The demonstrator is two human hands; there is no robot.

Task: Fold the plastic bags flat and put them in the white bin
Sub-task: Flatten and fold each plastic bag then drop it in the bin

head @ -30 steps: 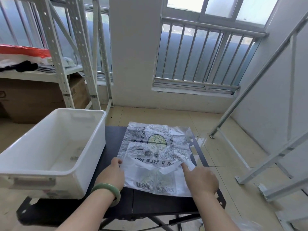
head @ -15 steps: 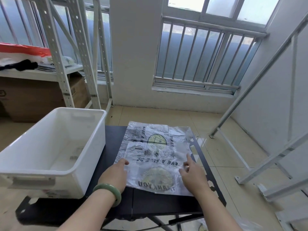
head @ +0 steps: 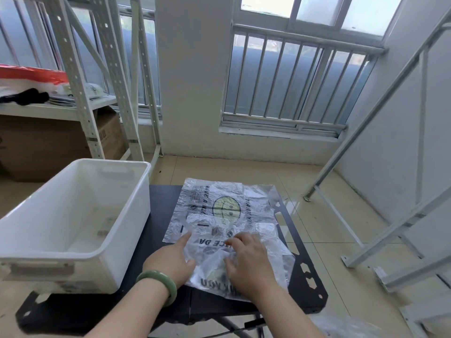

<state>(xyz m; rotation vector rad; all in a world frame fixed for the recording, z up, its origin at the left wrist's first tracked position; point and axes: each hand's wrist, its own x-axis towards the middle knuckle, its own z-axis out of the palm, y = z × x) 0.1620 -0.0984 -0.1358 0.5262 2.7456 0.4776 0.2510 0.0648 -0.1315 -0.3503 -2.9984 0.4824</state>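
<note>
Head view, looking down: our left hand point(head: 170, 261) lies palm down at the near left edge of the plastic bag point(head: 219, 211), fingers straight and relaxed, pressing the film to the black table point(head: 159, 206) without grasping it. A green bracelet point(head: 159, 285) sits on that wrist. Our right hand point(head: 251, 262) rests on the near middle of the bag with its fingers bent. A loose layer of film bunches around it, and we cannot tell whether it pinches that layer or only presses on it.

Outward from the hands, the bag runs lengthwise up the frame, away from us toward the window. Its near end is under both hands and its far end, with the smiley print, lies flat in the centre of the frame. The near part looks doubled over and wrinkled, so we judge the fold half made.

The white bin point(head: 80, 254) stands at the left of the frame, just beside the bag across a strip of bare table. The left hand is nearer to it, so we expect the carry to go leftward.
</note>
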